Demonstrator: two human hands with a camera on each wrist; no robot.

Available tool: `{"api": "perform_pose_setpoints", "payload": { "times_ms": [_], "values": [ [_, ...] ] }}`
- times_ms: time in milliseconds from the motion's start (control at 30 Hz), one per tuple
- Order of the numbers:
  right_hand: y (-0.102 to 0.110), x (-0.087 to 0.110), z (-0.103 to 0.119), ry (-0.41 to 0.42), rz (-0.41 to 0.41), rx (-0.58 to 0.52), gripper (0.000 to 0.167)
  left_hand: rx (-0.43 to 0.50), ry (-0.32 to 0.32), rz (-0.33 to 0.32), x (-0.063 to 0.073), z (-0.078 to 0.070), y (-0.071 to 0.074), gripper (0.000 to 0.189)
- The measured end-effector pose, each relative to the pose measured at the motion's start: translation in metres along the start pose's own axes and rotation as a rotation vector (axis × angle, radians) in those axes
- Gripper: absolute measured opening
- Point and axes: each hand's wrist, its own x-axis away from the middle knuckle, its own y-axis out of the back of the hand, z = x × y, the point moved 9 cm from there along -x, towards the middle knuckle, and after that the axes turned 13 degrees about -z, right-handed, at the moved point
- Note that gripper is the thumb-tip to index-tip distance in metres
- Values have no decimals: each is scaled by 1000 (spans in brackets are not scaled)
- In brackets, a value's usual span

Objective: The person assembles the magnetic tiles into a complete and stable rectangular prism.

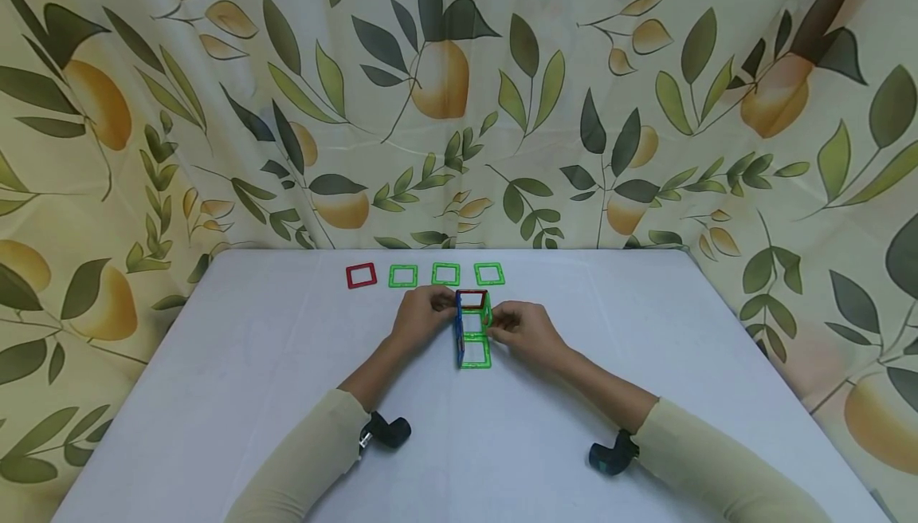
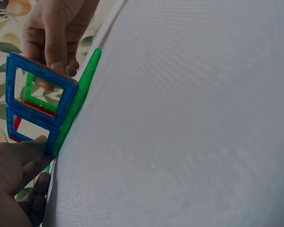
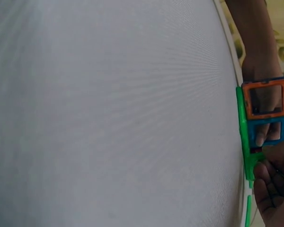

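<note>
Tile structure (image 1: pixel 475 336) stands gripped by left hand (image 1: pixel 421 316) and right hand (image 1: pixel 528 333)

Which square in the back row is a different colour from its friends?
The red square, at the left end of the row in the head view. It's the only red one there; the other three squares are green.

Indoor-looking recording corner; whether in home or studio, cannot tell. Fruit-and-leaf curtain (image 1: pixel 459 188) hangs behind and along both sides of plain white surface (image 1: pixel 215 427); black wrist cameras (image 1: pixel 613 453) worn at ends of pale sleeves (image 1: pixel 717 463).
</note>
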Motion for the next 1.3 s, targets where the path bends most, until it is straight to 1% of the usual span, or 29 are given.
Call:
{"api": "perform_pose_setpoints", "payload": {
  "times_ms": [167, 367, 533, 667, 800, 1000, 1133, 1300],
  "values": [
    [0, 0, 0, -2, 5, 11, 11, 6, -7, 0, 0, 0, 0, 16],
    [3, -1, -2, -4, 17, 44, 17, 20, -8, 0, 0, 0, 0, 16],
    [9, -5, -9, -21, -1, 72, 20, 26, -5, 3, 0, 1, 0, 17],
    [14, -11, -15, -24, -22, 81, 22, 21, 2, -4, 0, 2, 0, 17],
    [19, -18, -23, -30, -50, 86, 26, 22, 8, -6, 0, 1, 1, 17],
    [27, -30, -36, -53, -89, 125, 36, 27, 8, -13, 0, -2, 2, 15],
    [31, -36, -45, -83, -96, 142, 45, 27, -3, -16, 0, -3, 2, 16],
    [32, -44, -53, -106, -86, 153, 52, 26, 7, -18, 0, 0, 1, 16]
  ]
}}
